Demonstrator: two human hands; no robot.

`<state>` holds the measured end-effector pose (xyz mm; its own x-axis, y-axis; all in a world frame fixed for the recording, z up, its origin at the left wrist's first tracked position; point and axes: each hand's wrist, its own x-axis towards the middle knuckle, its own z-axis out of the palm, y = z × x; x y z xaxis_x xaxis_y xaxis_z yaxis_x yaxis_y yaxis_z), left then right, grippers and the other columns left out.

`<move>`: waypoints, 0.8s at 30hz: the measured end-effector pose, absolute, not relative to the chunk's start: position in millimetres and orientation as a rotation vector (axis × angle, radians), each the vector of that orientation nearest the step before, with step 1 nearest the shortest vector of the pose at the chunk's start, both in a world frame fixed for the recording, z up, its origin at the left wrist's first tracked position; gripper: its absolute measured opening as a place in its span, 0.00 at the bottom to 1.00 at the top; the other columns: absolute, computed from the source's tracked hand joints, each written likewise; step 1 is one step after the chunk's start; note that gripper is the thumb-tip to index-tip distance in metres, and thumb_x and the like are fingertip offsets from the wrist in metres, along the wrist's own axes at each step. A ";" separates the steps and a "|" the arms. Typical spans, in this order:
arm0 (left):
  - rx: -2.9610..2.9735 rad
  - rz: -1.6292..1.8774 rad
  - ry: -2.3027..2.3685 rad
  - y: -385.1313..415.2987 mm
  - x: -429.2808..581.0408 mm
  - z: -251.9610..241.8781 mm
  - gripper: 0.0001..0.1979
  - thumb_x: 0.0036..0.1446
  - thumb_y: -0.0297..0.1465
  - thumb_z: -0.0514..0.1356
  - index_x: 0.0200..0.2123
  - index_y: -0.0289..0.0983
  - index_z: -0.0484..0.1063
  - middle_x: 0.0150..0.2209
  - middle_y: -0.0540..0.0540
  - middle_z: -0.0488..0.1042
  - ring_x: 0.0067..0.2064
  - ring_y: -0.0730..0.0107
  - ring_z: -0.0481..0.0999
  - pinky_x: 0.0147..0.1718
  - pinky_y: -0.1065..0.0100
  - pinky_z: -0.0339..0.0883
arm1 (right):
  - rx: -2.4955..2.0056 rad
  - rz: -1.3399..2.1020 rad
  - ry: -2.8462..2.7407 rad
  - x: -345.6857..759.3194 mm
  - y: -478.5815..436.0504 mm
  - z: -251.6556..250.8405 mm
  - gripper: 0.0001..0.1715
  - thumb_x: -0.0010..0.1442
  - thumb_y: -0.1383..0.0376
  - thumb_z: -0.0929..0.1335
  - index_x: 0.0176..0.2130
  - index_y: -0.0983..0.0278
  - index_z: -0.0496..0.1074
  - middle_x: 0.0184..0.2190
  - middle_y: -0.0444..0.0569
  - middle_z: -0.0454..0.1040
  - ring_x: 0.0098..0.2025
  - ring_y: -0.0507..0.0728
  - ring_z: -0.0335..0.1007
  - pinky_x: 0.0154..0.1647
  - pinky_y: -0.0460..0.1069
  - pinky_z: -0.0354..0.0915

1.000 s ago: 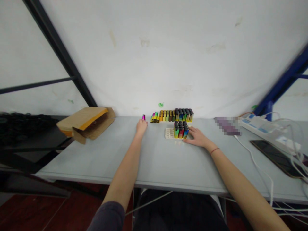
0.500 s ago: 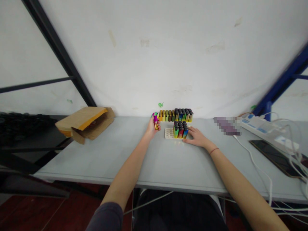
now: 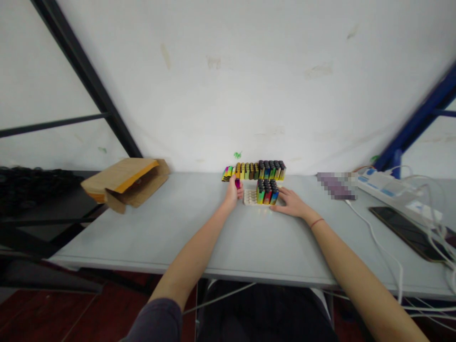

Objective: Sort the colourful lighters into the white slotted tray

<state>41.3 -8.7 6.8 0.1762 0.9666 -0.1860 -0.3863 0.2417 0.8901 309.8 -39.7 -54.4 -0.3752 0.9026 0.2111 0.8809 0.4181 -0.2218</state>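
My left hand (image 3: 233, 191) is closed round a magenta lighter (image 3: 237, 183) and sits just left of a white tray (image 3: 250, 196). Several colourful lighters (image 3: 268, 190) stand upright in the tray's right half. My right hand (image 3: 290, 201) lies on the table against the tray's right side, fingers curled at its edge. Behind the tray a row of lighters (image 3: 256, 170) stands along the wall.
An open cardboard box (image 3: 124, 182) lies on its side at the back left of the grey table (image 3: 228, 237). A power strip (image 3: 388, 187) with white cables and a dark phone (image 3: 409, 232) are at the right. A black frame bar slants at the left.
My left hand carried the magenta lighter rightwards from the open table to the left edge of the tray. My right hand stayed by the tray.
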 end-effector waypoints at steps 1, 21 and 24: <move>0.809 1.135 0.915 -9.0 41.7 5.9 0.32 0.66 0.61 0.47 0.21 0.42 0.55 0.13 0.57 0.45 0.13 0.80 0.44 0.13 0.72 0.40 | -1.543 0.102 -2.380 310.0 -39.6 -54.7 0.49 0.62 0.35 0.66 0.68 0.63 0.69 0.71 0.62 0.64 0.71 0.75 0.60 0.70 0.67 0.59; 0.786 1.231 0.966 -11.0 44.8 1.8 0.29 0.70 0.55 0.44 0.24 0.42 0.55 0.14 0.56 0.44 0.14 0.78 0.44 0.15 0.69 0.38 | -1.542 0.104 -2.379 311.4 -38.1 -56.0 0.48 0.62 0.36 0.67 0.67 0.63 0.69 0.71 0.62 0.64 0.71 0.75 0.60 0.70 0.68 0.59; 0.760 1.201 0.956 -10.2 43.2 1.9 0.29 0.72 0.52 0.37 0.24 0.41 0.56 0.14 0.55 0.45 0.14 0.77 0.45 0.16 0.70 0.40 | -1.550 0.102 -2.371 311.2 -38.0 -56.4 0.48 0.62 0.36 0.67 0.68 0.62 0.69 0.71 0.62 0.64 0.71 0.75 0.60 0.69 0.68 0.60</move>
